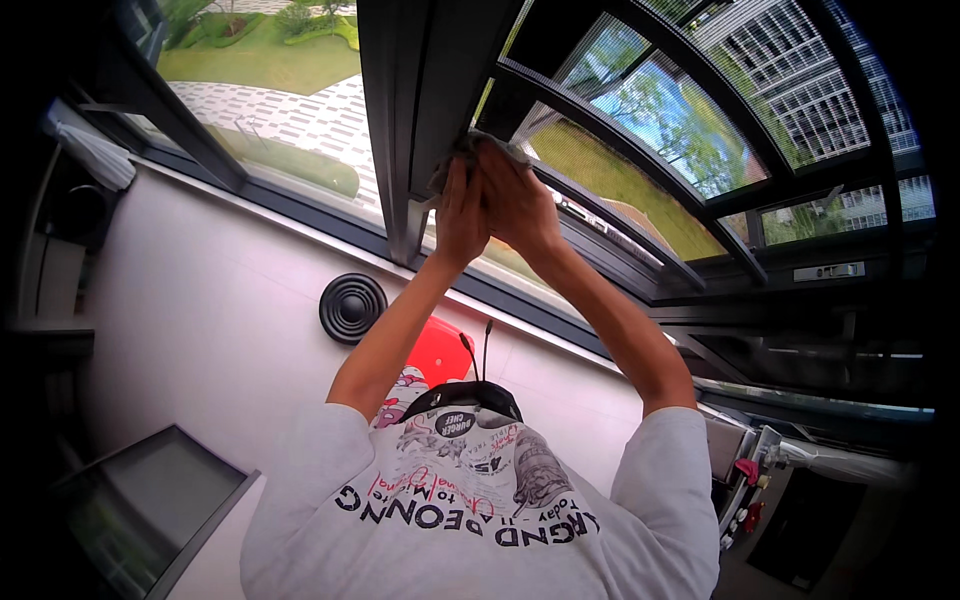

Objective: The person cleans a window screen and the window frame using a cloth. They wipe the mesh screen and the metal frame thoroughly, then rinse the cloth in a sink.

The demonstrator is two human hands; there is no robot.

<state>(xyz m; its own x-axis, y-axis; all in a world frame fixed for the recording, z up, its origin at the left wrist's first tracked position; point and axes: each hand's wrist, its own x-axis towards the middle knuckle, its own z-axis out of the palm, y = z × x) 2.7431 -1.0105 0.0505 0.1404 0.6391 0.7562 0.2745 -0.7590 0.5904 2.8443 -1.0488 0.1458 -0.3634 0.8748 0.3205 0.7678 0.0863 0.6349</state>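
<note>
A crumpled grey cloth (516, 153) is bunched against the dark upright post of the window frame (410, 90), in front of me and above the sill. My left hand (462, 212) grips its left part, fingers together and pointing up. Right beside it, my right hand (516, 200) closes over the upper right part of the cloth. The two hands touch, and both arms are stretched forward. Some of the cloth and the fingertips are hidden behind the hands.
Right of my hands stands a dark-framed window panel with mesh (640, 130) and a metal latch (830, 271). Below lie a round black ribbed object (352, 308) and a red stool-like seat (440, 348). A dark-framed panel (165, 510) stands lower left, a shelf with small items (748, 480) lower right.
</note>
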